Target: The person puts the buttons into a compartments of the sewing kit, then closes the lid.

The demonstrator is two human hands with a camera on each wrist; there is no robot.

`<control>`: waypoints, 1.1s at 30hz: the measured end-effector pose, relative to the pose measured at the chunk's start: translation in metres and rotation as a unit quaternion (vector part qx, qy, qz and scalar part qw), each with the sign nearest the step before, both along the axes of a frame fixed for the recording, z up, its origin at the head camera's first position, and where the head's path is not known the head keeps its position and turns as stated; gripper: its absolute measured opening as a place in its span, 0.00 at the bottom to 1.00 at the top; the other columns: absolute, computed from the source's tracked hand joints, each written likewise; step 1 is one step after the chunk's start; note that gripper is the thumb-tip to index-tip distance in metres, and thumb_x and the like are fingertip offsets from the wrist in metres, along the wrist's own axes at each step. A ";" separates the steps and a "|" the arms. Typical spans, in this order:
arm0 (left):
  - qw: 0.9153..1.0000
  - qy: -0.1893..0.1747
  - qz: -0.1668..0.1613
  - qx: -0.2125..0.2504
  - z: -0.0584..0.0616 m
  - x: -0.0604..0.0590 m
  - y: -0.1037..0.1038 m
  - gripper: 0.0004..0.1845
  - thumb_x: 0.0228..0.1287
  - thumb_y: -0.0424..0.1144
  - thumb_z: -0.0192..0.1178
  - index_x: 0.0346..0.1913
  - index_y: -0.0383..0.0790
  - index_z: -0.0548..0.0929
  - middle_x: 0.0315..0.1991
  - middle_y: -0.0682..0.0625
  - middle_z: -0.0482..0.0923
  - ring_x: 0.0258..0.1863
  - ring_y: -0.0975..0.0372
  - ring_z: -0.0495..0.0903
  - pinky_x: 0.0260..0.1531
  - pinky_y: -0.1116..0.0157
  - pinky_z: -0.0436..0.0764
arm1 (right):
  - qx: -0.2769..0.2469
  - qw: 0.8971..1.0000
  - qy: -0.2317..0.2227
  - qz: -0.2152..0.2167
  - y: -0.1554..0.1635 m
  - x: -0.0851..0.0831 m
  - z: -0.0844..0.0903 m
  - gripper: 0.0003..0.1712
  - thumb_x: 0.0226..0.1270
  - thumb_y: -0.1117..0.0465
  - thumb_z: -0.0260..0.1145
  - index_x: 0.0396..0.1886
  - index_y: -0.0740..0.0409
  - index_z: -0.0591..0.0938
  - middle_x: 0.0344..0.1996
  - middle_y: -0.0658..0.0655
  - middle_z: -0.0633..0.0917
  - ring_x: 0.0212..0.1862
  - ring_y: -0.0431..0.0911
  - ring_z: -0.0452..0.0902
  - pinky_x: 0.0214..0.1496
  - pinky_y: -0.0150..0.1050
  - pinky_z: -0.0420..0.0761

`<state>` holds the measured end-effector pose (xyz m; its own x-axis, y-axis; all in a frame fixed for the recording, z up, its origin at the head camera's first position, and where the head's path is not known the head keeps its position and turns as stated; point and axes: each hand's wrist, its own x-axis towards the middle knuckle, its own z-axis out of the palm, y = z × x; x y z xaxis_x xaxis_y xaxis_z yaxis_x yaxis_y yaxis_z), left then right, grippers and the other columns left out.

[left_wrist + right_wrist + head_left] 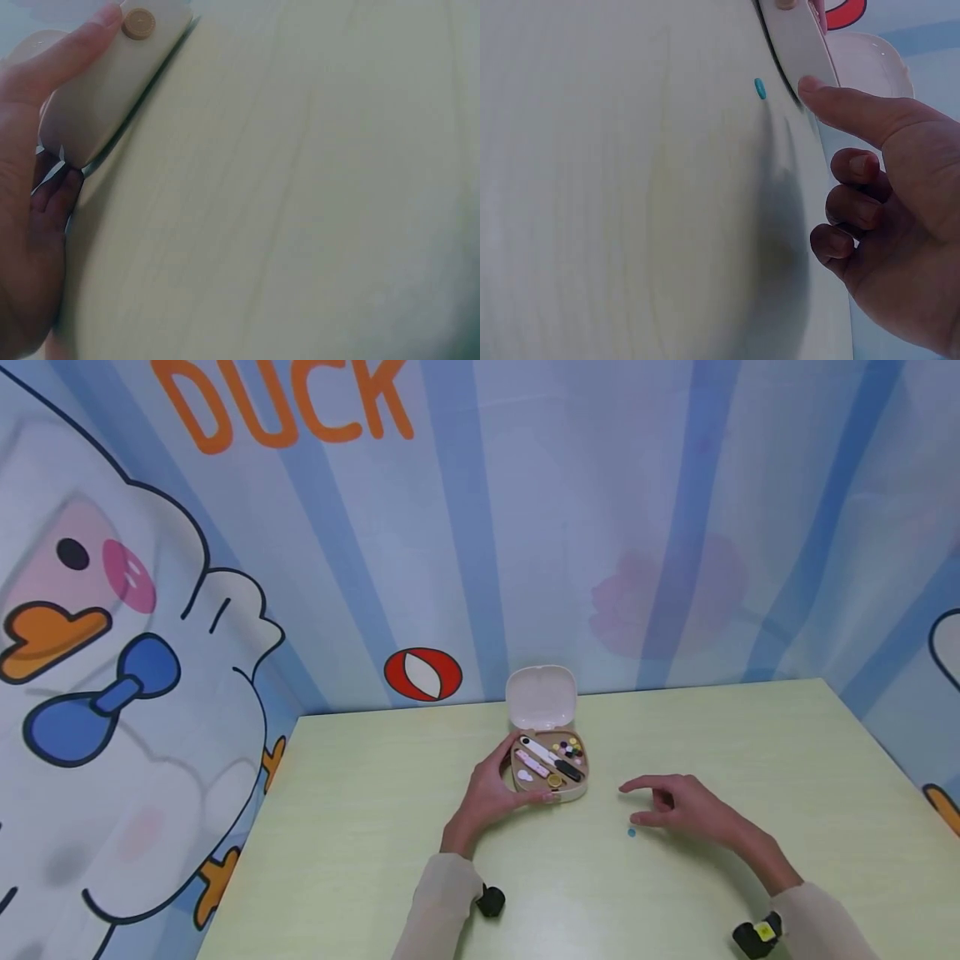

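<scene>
Two hands — left (491,793) gripping one open sewing box (550,766), right (678,806) loose, empty; one blue bead (632,832) — table (360,827)

The case (545,758) was seen to be smooth, cream plastic with a faint sheen, its lid (542,695) glossier inside. The counter (360,827) was finished in matt pale-green laminate with a fine wood grain. The backdrop (675,527) looked like printed, softly creased cloth.
</scene>
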<state>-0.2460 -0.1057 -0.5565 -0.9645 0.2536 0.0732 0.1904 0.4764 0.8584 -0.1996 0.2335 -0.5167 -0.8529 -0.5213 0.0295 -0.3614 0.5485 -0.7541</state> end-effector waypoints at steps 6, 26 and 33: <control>1.000 -0.002 -0.001 -0.001 0.001 0.000 0.000 0.63 0.45 0.62 0.82 0.83 0.60 0.57 0.80 0.56 0.60 0.78 0.57 0.60 0.74 0.49 0.66 | 0.001 1.000 0.002 0.011 0.003 0.012 -0.007 0.24 0.65 0.55 0.77 0.59 0.58 0.86 0.18 0.40 0.68 0.23 0.33 0.61 0.25 0.30 0.65; 1.000 0.000 -0.006 0.002 -0.002 -0.001 0.000 0.64 0.46 0.61 0.82 0.83 0.60 0.56 0.80 0.57 0.59 0.78 0.58 0.60 0.74 0.52 0.66 | -0.046 0.998 0.046 0.020 -0.001 0.027 -0.020 0.05 0.66 0.62 0.76 0.41 0.53 0.92 0.17 0.37 0.70 0.22 0.30 0.61 0.23 0.27 0.65; 1.000 0.001 -0.008 0.006 -0.001 0.000 0.000 0.63 0.45 0.61 0.83 0.83 0.61 0.56 0.80 0.58 0.59 0.78 0.58 0.60 0.74 0.52 0.66 | -0.024 0.998 0.044 0.025 -0.004 0.026 -0.019 0.05 0.66 0.63 0.75 0.38 0.47 0.90 0.18 0.37 0.71 0.23 0.30 0.63 0.26 0.28 0.69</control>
<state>-0.2464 -0.1062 -0.5580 -0.9603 0.2680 0.0781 0.1996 0.4637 0.8632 -0.1736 0.2293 -0.5356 -0.8187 -0.5594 0.1298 -0.4540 0.4920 -0.7428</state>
